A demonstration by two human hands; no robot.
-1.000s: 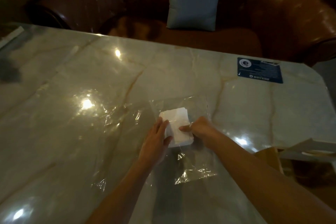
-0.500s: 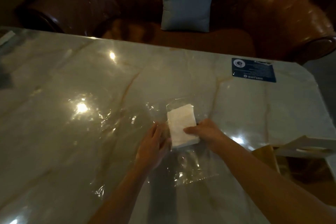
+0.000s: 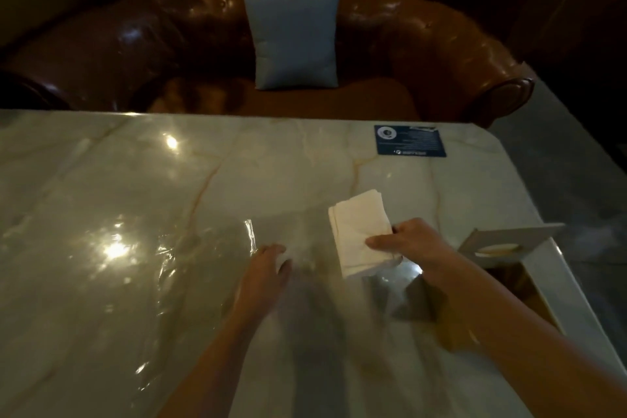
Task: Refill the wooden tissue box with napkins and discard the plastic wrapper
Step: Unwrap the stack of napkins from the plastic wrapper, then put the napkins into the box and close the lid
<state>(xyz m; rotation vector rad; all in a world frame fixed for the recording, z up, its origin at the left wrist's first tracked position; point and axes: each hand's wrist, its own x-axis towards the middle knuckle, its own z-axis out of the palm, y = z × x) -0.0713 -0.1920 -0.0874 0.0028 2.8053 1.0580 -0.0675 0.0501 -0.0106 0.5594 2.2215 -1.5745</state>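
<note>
My right hand (image 3: pixel 412 243) grips a stack of white napkins (image 3: pixel 359 231) and holds it just above the marble table (image 3: pixel 135 197), right of centre. My left hand (image 3: pixel 269 265) presses flat on the clear plastic wrapper (image 3: pixel 210 248), which lies crumpled and spread over the table to the left of the napkins. The wooden tissue box (image 3: pixel 515 285) sits at the table's right edge with its pale lid (image 3: pixel 509 237) tilted up. The box's inside is dark and partly hidden by my right forearm.
A dark blue card (image 3: pixel 410 141) lies at the table's far right corner. Behind the table stands a brown leather sofa (image 3: pixel 424 44) with a light blue cushion (image 3: pixel 293 39). The table's right edge drops to a grey floor.
My right hand has pulled the napkin stack out of the wrapper and carried it to the right, toward the box. My left hand stays on the wrapper. The camera has tilted up and shifted.
</note>
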